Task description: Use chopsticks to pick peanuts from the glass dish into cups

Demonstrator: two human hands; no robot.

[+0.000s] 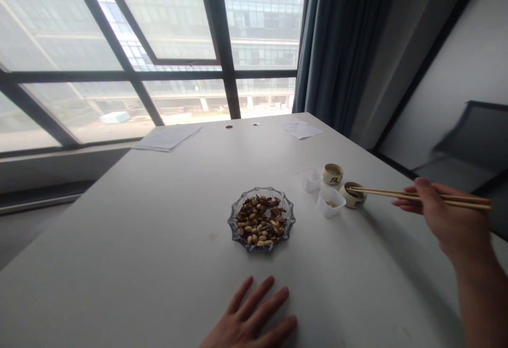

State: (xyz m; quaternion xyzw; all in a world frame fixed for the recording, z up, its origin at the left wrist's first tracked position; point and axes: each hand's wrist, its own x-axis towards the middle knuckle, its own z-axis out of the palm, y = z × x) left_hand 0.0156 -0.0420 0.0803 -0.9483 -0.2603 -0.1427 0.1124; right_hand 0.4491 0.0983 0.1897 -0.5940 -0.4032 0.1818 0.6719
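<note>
My right hand (pixel 452 215) is closed around a pair of wooden chopsticks (pixel 400 194). Their tips reach over the mouth of the nearer small ceramic cup (pixel 353 199); whether they pinch anything there is too small to tell. Left of that cup stands a clear plastic cup (pixel 330 206) with a few pale bits at its bottom. My left hand (pixel 250 319) lies on the table with its fingers spread, holding nothing. Just beyond it sits a scalloped glass dish (pixel 291 221) filled with mixed nuts and dark seeds (pixel 260 221).
A second ceramic cup (pixel 332 174) and another clear plastic cup (pixel 311 179) stand behind the first pair. Papers lie on the white table (pixel 138 247) at far left (pixel 170 139) and far right. Windows, a dark curtain (pixel 329 41) and a chair (pixel 476 136) surround it.
</note>
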